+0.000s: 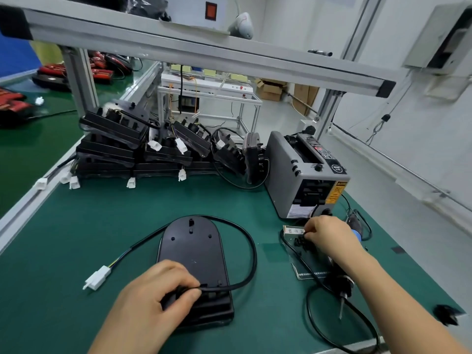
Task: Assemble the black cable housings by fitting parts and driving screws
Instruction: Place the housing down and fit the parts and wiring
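Back left on the green table [102,226], a stack of black housings [115,146] is sitting, seemingly already worked on. Front centre, the left hand [158,290] is pinching the cable [251,251] at one housing [194,249]'s near end; its screws appear not yet driven. At right, the right hand [329,236] is curling over loose screws [301,245], and I cannot tell whether it is gripping one, beside the idle screwdriver [341,282].

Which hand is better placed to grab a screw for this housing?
Right. The right hand has its fingertips at the pile of black screws, with the electric screwdriver lying by that forearm. The left hand is pinching the cable against the black housing.
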`<state>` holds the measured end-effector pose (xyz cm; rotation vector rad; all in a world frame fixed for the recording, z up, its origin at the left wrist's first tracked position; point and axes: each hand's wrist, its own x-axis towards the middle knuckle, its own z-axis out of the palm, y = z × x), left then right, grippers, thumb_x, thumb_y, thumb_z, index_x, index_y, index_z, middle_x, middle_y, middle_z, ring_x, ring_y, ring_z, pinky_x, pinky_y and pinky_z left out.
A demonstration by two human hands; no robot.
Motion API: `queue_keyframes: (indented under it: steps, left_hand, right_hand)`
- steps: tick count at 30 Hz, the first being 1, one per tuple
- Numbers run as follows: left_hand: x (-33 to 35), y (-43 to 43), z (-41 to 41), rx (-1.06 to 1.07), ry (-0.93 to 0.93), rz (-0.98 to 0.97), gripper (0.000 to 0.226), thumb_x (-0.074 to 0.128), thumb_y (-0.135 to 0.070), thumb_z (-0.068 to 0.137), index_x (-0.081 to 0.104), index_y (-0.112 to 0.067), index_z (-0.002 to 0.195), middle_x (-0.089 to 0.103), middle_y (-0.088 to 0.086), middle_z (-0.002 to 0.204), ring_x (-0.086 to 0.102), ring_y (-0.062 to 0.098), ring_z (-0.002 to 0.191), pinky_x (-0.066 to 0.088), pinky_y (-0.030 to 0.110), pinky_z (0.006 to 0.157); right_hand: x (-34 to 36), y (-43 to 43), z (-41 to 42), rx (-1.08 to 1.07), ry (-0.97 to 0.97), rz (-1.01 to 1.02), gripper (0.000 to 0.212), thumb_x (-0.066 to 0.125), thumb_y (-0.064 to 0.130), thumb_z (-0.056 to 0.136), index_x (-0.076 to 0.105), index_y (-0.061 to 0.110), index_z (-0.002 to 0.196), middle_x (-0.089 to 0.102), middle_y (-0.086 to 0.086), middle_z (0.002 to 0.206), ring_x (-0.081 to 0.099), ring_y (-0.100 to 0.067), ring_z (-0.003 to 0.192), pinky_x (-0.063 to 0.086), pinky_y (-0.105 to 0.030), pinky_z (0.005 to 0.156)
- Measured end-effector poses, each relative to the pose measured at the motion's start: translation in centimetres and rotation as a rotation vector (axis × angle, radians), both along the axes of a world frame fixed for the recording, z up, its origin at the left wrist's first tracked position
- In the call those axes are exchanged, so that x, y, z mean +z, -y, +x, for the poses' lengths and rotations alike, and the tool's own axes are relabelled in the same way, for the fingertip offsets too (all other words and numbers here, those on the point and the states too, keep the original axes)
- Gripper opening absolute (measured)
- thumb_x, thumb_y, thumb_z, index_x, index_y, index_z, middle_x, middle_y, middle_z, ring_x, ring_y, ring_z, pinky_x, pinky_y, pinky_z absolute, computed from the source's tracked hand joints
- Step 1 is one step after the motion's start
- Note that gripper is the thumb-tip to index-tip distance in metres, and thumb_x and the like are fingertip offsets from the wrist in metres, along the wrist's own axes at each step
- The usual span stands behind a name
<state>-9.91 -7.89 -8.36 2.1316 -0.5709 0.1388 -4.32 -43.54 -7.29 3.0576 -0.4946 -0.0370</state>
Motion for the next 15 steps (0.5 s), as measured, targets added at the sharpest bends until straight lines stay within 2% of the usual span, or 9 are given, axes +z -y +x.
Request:
queue_keyframes:
  steps: [10, 15]
  left_hand:
    - [0.1, 0.0, -0.1, -0.006, -0.019, -0.007, 0.015, 0.054, -0.053, 0.068, 0.063, -0.041, 0.073, 0.063, -0.017, 0.088, 0.061, 0.007, 0.076, 0.046, 0.025, 0.069]
    - [0.3, 0.0, -0.1, -0.009, -0.034, 0.009, 0.012, 0.057, -0.051, 0.068, 0.063, -0.041, 0.072, 0.063, -0.018, 0.088, 0.060, 0.007, 0.076, 0.045, 0.024, 0.070]
  right_hand:
    - [-1.1, 0.4, 0.5, 0.035, 0.033, -0.042, 0.021, 0.055, 0.035, 0.093, 0.070, 0.025, 0.105, 0.068, 0.001, 0.104, 0.061, -0.019, 0.097, 0.050, -0.030, 0.079]
    - [-1.7, 0.5, 0.6, 0.032, 0.065, -0.133, 0.028, 0.042, 0.022, 0.096, 0.069, 0.014, 0.099, 0.066, -0.004, 0.100, 0.062, -0.022, 0.090, 0.052, -0.035, 0.077]
